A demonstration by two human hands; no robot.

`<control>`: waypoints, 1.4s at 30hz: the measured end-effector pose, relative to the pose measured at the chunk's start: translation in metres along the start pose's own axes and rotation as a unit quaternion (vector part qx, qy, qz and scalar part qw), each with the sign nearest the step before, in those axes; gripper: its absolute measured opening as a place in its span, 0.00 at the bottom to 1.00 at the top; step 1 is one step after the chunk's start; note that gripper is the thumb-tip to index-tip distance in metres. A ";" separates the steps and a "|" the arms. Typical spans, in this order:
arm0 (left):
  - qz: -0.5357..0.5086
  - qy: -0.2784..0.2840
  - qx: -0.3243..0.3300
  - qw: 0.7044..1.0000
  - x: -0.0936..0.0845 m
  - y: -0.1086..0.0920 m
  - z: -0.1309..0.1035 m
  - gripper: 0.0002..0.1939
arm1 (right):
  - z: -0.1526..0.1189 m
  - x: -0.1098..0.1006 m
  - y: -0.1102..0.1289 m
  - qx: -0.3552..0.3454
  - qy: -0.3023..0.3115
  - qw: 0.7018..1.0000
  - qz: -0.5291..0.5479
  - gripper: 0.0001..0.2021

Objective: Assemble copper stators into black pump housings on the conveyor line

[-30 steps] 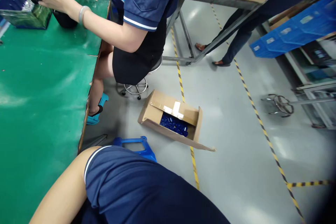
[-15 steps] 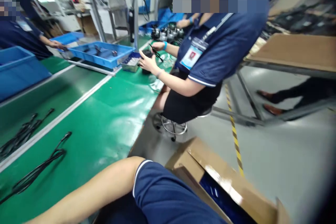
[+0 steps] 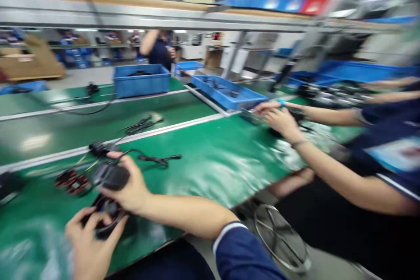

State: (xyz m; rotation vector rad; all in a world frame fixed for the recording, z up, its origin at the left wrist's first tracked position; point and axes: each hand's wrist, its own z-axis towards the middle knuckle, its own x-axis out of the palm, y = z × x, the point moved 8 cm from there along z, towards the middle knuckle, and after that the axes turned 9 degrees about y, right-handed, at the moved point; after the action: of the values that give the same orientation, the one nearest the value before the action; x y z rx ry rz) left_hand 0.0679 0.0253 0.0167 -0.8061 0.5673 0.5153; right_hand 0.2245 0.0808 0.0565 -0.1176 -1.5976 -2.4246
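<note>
"So, what do I hold at lower left?"
"My left hand (image 3: 92, 238), half-curled, grasps a round black housing (image 3: 110, 211); my right hand (image 3: 135, 189) is clasped around a black cover (image 3: 112, 176) just above it."

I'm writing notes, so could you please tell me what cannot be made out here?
All in the head view:
Black housing: inside blurred, partly covered by the left hand.
Dark part: gripped side hidden by the right hand.
Badge: lettering blurred.
Far co-worker: head behind the shelf.
</note>
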 end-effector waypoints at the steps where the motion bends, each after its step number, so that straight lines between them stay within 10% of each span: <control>1: 0.043 -0.004 -0.008 0.999 -0.002 0.001 -0.005 0.21 | 0.003 -0.003 -0.001 -0.014 -0.001 0.999 0.031 0.42; 20: -0.083 0.101 0.059 0.990 -0.014 -0.010 0.006 0.16 | 0.000 0.013 -0.017 -0.021 0.307 0.947 -0.091 0.43; 28: 0.142 0.082 0.196 0.967 -0.037 -0.035 -0.003 0.11 | -0.013 0.008 -0.008 -0.024 0.306 0.919 -0.247 0.44; 37: 0.040 0.190 0.206 0.959 -0.044 -0.028 0.011 0.09 | -0.012 0.011 0.004 -0.065 0.455 0.859 -0.225 0.36; 42: 0.059 0.133 0.236 0.961 -0.060 -0.024 0.013 0.10 | -0.003 0.009 0.003 -0.055 0.428 0.882 -0.191 0.38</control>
State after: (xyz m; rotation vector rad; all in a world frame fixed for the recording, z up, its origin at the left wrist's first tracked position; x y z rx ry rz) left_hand 0.0420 0.0087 0.0746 -0.3873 0.9499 0.3585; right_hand 0.2167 0.0756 0.0600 1.1795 -1.1138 -2.2654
